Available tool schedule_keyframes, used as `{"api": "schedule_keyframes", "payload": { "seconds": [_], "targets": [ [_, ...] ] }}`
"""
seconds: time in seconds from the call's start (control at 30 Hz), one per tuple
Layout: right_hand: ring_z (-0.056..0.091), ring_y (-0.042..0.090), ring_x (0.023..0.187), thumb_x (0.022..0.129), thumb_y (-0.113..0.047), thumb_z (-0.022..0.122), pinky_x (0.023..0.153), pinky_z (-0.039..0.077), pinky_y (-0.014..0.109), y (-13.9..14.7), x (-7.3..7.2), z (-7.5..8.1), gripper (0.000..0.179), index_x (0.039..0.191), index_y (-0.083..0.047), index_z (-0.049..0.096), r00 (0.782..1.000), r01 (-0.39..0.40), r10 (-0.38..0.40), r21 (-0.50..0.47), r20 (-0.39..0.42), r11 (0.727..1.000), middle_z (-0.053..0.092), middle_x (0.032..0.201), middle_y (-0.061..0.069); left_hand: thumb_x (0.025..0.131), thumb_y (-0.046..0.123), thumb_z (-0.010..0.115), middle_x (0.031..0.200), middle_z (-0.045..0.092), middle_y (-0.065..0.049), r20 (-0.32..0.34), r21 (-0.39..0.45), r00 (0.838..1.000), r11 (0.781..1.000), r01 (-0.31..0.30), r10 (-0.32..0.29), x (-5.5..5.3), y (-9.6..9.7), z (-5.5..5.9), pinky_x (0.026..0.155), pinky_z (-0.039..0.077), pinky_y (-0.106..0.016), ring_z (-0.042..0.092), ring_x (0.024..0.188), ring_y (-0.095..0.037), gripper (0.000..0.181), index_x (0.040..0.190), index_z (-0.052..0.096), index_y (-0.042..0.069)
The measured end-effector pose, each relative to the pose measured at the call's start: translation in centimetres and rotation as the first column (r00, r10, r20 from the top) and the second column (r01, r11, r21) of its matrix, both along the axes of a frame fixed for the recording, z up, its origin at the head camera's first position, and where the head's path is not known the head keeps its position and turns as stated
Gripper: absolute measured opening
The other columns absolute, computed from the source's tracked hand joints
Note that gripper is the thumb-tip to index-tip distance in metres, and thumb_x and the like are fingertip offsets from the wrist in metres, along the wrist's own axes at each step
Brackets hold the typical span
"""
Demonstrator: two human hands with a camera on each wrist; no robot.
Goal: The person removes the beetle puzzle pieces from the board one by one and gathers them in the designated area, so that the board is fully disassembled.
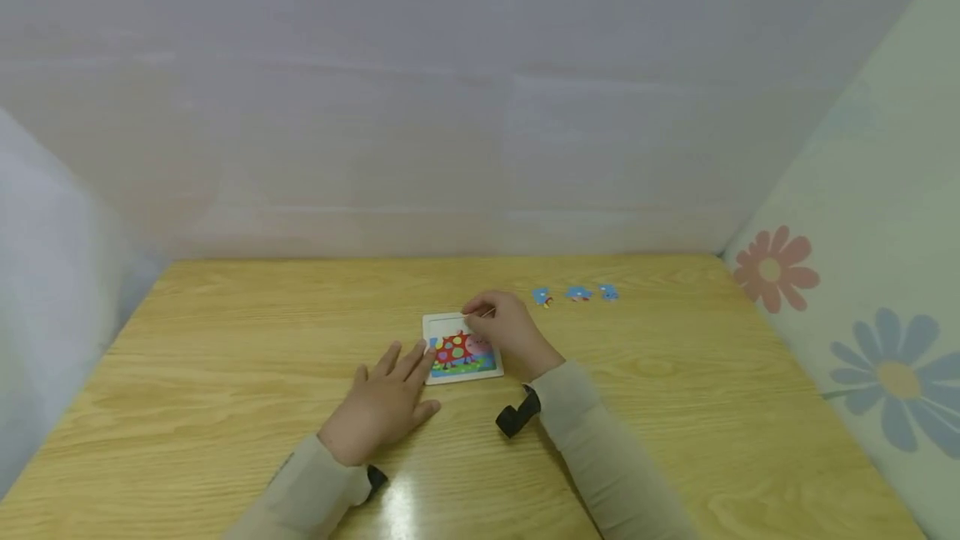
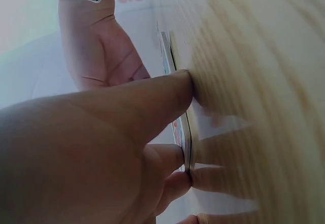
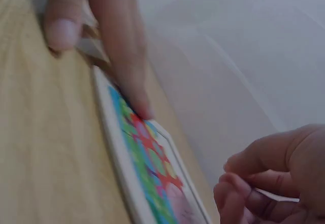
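A small jigsaw puzzle tray [image 1: 444, 326] with a white border lies on the table, its lower part filled with a red spotted animal with a pink face on green and blue. Its upper strip shows bare white. My left hand [image 1: 382, 402] lies flat with fingers spread, fingertips on the tray's left edge. Over the tray's upper right corner, my right hand [image 1: 517, 336] pinches a thin puzzle piece [image 1: 488, 312], seen nearly edge-on. In the right wrist view the curled fingers [image 3: 244, 183] hide most of that piece.
Three loose blue puzzle pieces [image 1: 578, 293] lie in a row to the right, behind the right hand. The wooden table [image 1: 225, 357] meets a pale draped wall [image 1: 450, 148] at the back and a flower-printed sheet [image 1: 862, 273] on the right.
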State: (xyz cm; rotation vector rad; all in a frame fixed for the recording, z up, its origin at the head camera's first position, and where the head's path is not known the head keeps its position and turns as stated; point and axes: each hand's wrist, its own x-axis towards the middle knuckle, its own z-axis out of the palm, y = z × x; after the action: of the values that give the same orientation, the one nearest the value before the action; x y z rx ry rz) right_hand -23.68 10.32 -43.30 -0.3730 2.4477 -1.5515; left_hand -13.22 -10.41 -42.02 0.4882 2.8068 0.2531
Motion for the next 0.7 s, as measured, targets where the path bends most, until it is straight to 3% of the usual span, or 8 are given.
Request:
{"api": "schedule_keyframes", "payload": {
  "seconds": [0.1,0.3,0.53,0.7],
  "targets": [
    [0.063,0.017,0.077,0.095,-0.008,0.066,0.067,0.056,0.028,-0.8,0.6,-0.6,0.013,0.105,-0.003,0.073,1.0,-0.009,0.008,0.039,0.018,0.999,0.067,0.092,0.005,0.103,0.048,0.054,0.167,0.024,-0.009,-0.002,-0.002,1.0,1.0,0.003,-0.003,0.0,0.1,-0.1,0.107,0.023,-0.079,0.018,0.151,-0.045,0.073,0.161,0.029,0.011],
    [0.06,0.012,0.075,0.091,-0.005,0.068,0.069,0.054,0.025,-2.0,1.2,-1.3,0.01,0.099,-0.004,0.074,0.996,-0.031,0.042,0.129,-0.082,0.991,0.068,0.087,0.001,0.103,0.047,0.055,0.167,0.025,-0.009,-0.015,0.006,1.0,1.0,0.01,-0.01,0.1,0.1,-0.1,0.107,0.024,-0.079,0.019,0.151,-0.045,0.073,0.161,0.03,0.011],
    [0.06,0.011,0.073,0.09,-0.006,0.075,0.067,0.053,0.023,-2.6,1.1,-1.5,0.01,0.099,-0.004,0.073,0.995,-0.043,0.055,0.138,-0.087,0.989,0.067,0.086,0.0,0.103,0.046,0.055,0.166,0.026,-0.009,-0.024,0.013,1.0,1.0,0.008,-0.008,0.2,-0.1,0.2,0.107,0.024,-0.078,0.019,0.151,-0.044,0.073,0.16,0.03,0.009],
    [0.058,0.011,0.074,0.088,-0.007,0.078,0.068,0.052,0.022,-2.5,1.0,-1.5,0.013,0.1,-0.003,0.074,0.99,-0.078,0.095,0.159,-0.101,0.984,0.067,0.087,0.001,0.103,0.047,0.054,0.167,0.024,-0.009,-0.003,0.01,1.0,1.0,0.007,-0.007,-0.2,-0.2,-0.2,0.108,0.023,-0.078,0.017,0.152,-0.043,0.076,0.161,0.027,0.006]
  ]
}}
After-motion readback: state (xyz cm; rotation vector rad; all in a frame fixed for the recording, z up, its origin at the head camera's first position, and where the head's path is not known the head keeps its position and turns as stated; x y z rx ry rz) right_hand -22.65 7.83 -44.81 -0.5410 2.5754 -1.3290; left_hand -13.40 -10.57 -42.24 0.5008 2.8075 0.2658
